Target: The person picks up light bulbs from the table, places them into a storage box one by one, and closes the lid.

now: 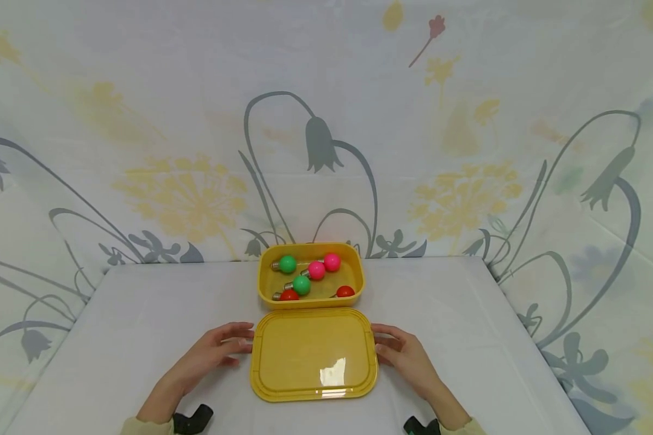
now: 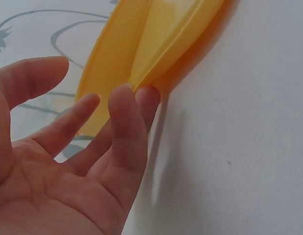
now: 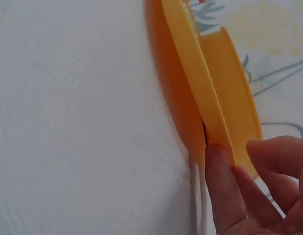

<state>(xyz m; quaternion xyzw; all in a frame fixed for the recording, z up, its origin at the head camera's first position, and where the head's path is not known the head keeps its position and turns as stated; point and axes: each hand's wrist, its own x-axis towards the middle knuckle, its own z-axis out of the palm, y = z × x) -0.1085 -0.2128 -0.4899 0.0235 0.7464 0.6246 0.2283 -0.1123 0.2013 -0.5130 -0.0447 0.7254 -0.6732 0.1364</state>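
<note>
A yellow plastic lid (image 1: 310, 356) lies in front of a yellow box (image 1: 266, 302), close to its front wall. Inside the box are several small coloured bulbs: green bulbs (image 1: 302, 285), pink bulbs (image 1: 332, 261) and red bulbs (image 1: 345, 292), with metal screw bases on some. My left hand (image 1: 217, 347) is at the lid's left edge; in the left wrist view its fingers are loosely bent, with fingertips (image 2: 149, 98) at the rim. On the opposite side, my right hand (image 1: 405, 353) touches the lid's right edge with its fingertips (image 3: 217, 156), its fingers relaxed.
A white cloth covers the table (image 1: 185, 296). Behind the box rises a patterned curtain (image 1: 326, 199) with printed flowers, and it continues along both sides. Black straps (image 1: 193, 420) sit on both wrists.
</note>
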